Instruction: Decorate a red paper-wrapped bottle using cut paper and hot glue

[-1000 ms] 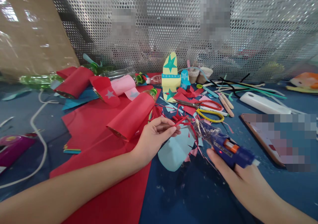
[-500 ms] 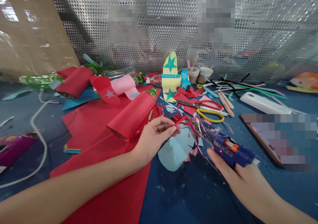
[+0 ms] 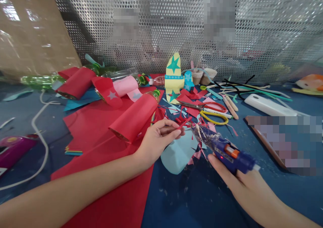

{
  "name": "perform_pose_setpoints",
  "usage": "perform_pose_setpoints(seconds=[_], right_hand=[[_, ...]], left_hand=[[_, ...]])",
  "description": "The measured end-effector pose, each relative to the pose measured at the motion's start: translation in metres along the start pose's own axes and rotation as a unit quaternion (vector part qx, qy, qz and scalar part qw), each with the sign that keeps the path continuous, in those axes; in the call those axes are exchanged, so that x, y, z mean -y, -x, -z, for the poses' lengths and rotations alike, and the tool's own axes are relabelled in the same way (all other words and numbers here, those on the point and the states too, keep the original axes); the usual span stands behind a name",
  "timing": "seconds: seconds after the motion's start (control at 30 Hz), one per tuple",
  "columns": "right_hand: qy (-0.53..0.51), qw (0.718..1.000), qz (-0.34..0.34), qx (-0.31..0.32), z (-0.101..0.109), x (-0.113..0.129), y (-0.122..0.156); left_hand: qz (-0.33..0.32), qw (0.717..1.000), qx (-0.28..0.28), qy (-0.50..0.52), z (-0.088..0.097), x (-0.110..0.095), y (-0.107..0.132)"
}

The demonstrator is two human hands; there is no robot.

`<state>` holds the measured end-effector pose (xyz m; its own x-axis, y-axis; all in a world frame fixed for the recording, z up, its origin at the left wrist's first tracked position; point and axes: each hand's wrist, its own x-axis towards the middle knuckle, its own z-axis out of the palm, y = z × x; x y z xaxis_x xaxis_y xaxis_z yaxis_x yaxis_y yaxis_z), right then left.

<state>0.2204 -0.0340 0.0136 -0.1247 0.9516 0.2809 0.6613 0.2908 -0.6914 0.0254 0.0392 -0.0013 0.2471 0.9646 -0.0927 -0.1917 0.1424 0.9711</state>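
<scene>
Between thumb and fingers, my left hand [image 3: 161,137] pinches a narrow red paper strip [image 3: 185,123] above the table. My right hand [image 3: 248,187] is wrapped around a blue hot glue gun [image 3: 224,149] with an orange part and a lit red light. Its nozzle, covered in glue strings, points at the strip; whether they touch I cannot tell. Beneath my left hand lies a light blue paper piece [image 3: 178,154]. Just left of that hand rests a bottle wrapped in red paper [image 3: 135,117].
Large red paper sheets [image 3: 106,191] cover the left. Scissors [image 3: 214,111] with red and yellow handles lie amid paper scraps behind my hands. A yellow paper rocket shape [image 3: 173,69] stands at the back before a perforated metal panel [image 3: 166,26]. A tablet-like device [image 3: 285,143] lies right.
My right hand has moved the glue gun slightly left, bringing its nozzle closer to the red strip. My left hand has barely shifted.
</scene>
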Motion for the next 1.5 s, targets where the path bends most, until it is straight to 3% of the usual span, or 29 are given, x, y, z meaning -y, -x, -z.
perform_pose_setpoints(seconds=[0.97, 1.17, 1.5], right_hand=[[0.034, 0.999, -0.015, 0.022, -0.004, -0.003, 0.010], [0.085, 0.995, -0.041, 0.012, -0.007, -0.012, 0.016], [0.079, 0.994, -0.075, 0.015, -0.009, -0.013, 0.016]], left_hand=[[0.004, 1.000, 0.018, -0.013, -0.001, 0.000, -0.001], [0.008, 1.000, 0.022, 0.000, -0.002, -0.001, -0.001], [0.013, 1.000, 0.020, -0.019, -0.001, 0.000, -0.002]])
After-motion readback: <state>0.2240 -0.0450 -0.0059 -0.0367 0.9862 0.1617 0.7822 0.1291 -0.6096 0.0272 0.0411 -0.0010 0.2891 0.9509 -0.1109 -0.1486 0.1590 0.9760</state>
